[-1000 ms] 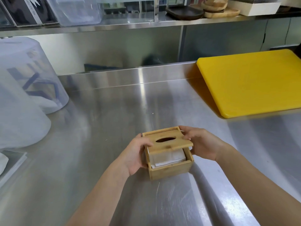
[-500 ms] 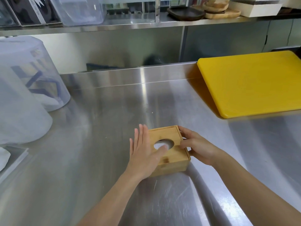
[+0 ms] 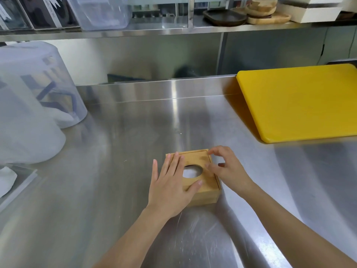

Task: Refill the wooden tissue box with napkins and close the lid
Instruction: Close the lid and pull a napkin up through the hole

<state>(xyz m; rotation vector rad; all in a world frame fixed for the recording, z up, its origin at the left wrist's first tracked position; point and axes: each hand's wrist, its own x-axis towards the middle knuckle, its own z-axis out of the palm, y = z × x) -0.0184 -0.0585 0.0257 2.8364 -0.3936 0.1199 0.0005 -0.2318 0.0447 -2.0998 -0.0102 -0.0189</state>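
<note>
Our left hand [image 3: 170, 182] lay flat with fingers spread on the lid [image 3: 201, 161] of the wooden tissue box [image 3: 204, 196]. Our right hand [image 3: 229, 171] hovered loosely curled at its other edge, white napkins [image 3: 192, 172] showing through the oval hole between both hands.

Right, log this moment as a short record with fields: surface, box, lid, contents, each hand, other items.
surface: brushed stainless steel counter
box: square wooden tissue box, near the counter's middle
lid: flat wooden lid with oval opening, seated flush on the box
contents: white napkins visible through the opening
left hand: open, palm flat on the lid's left part
right hand: fingers curled at the box's right edge, gripping nothing
other items: yellow plastic cutting board far right; translucent plastic containers far left
</note>
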